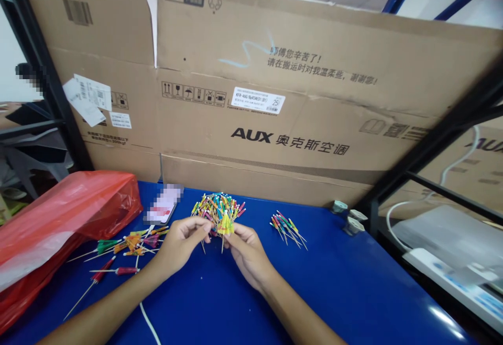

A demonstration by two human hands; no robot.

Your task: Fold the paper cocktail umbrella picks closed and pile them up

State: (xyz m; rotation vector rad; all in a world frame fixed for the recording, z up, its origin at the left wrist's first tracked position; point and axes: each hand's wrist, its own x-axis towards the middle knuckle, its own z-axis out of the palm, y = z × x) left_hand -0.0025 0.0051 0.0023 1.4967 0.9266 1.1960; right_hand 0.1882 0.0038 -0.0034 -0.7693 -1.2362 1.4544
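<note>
Both my hands hold up a dense bundle of cocktail umbrella picks above the blue table. My left hand pinches the bundle's left side between its fingers and thumb. My right hand grips the lower right side, just beneath a yellow paper umbrella pick. Thin wooden sticks poke out below my fingers. To the right lies a small bunch of closed picks, and several larger picks are scattered to the left.
The blue tabletop ends against large cardboard sheets. A red plastic bag lies at the left, beside a pixelated phone-like object. Several small metal cups stand at the right. A white cable crosses the front.
</note>
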